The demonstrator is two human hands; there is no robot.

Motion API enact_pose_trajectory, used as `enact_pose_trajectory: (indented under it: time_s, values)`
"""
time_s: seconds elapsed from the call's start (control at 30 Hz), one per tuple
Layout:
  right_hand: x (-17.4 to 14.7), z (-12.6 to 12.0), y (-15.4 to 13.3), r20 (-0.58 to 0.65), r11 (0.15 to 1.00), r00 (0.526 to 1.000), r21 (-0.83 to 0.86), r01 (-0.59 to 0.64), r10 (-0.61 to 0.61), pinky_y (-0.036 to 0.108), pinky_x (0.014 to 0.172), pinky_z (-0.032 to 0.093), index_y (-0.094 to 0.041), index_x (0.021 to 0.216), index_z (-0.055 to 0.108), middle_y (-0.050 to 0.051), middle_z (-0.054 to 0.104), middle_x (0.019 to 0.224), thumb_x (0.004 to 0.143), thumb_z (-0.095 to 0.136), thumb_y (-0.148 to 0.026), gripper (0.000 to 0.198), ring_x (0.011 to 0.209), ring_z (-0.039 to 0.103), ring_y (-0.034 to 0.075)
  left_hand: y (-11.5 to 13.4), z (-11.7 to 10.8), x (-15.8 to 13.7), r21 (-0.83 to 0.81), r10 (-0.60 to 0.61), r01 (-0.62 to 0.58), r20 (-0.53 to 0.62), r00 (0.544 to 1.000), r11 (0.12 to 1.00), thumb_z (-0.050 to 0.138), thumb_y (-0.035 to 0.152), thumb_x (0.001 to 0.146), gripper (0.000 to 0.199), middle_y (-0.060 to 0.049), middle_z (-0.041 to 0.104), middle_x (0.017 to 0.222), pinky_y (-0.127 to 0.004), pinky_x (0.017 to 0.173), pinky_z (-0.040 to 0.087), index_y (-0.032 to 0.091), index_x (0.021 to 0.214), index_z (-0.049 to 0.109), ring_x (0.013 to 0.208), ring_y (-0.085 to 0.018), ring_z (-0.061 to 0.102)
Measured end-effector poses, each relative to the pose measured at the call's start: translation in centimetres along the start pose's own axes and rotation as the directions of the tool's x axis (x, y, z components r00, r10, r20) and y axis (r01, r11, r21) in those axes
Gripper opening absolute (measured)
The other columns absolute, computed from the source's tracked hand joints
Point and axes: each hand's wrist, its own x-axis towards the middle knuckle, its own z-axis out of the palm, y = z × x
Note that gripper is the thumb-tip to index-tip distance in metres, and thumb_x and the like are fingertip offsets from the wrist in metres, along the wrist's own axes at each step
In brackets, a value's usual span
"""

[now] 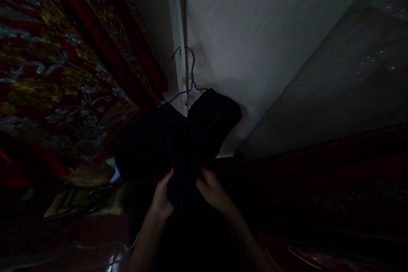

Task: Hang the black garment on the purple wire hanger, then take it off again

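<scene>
A dark garment (181, 136), black or navy, hangs on a purple clothes hanger (193, 68). The hanger's hook goes over a narrow pale upright edge (181, 21) against the wall. My left hand (162, 197) grips the garment's left front with the thumb on top. On the other side my right hand (210, 189) pinches the cloth between thumb and fingers. Dim light hides the fingertips and most of the garment's detail, so where its lower end lies I cannot tell.
Red cloth with gold and silver embroidery (76, 63) covers the left side. A pale wall (255, 21) stands behind, with a grey translucent sheet (344, 72) at right. Low at left are a wooden object (86, 202), a thin cable (95, 245) and reddish floor tiles (92, 233).
</scene>
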Motion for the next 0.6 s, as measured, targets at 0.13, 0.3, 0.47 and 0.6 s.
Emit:
enact_pose_trajectory:
  time_s: [0.13,0.3,0.47,0.6]
  values:
    - [0.0,-0.6,0.1,-0.019,0.995,0.996,-0.061,-0.085,0.084,0.024,0.055,0.038,-0.021,0.069,0.054,-0.004,0.051,0.055,0.082,0.054,-0.03,0.016,0.052,0.047,0.012,1.5,-0.4,0.9,-0.011,0.166,-0.172,-0.195,0.967,0.985,0.077,0.035,0.077,0.034,-0.011,0.075,0.113,-0.042,0.108,0.049,0.016,0.106,0.072,0.122,-0.03,0.064]
    - [0.1,-1.4,0.6,-0.058,0.991,0.993,-0.089,-0.104,0.099,0.025,0.052,0.034,-0.02,0.064,0.056,-0.003,0.052,0.049,0.082,0.055,-0.039,0.026,0.047,0.047,0.011,0.5,-2.3,1.8,0.359,0.723,-0.628,-0.323,0.611,0.691,0.078,0.029,0.076,0.061,-0.006,0.057,0.138,-0.036,0.113,0.04,0.026,0.133,0.055,0.131,-0.024,0.054]
    - [-0.2,0.0,0.6,-0.032,0.992,0.992,-0.029,-0.119,0.118,0.024,0.052,0.035,-0.02,0.065,0.057,-0.003,0.053,0.048,0.081,0.061,-0.043,0.028,0.048,0.048,0.011,-4.3,-2.2,1.4,0.556,0.737,-0.649,0.095,0.67,0.519,0.076,0.018,0.072,0.049,-0.009,0.06,0.128,-0.039,0.114,0.036,0.023,0.119,0.064,0.126,-0.027,0.054]
    - [-1.1,1.1,0.2,0.008,0.994,0.994,-0.007,-0.105,0.105,0.024,0.054,0.037,-0.02,0.064,0.055,-0.004,0.052,0.049,0.082,0.061,-0.042,0.029,0.048,0.047,0.011,-6.8,-1.2,1.4,0.552,0.575,-0.549,0.147,0.805,0.627,0.073,0.016,0.069,0.04,-0.008,0.069,0.111,-0.038,0.104,0.044,0.02,0.108,0.067,0.11,-0.027,0.063]
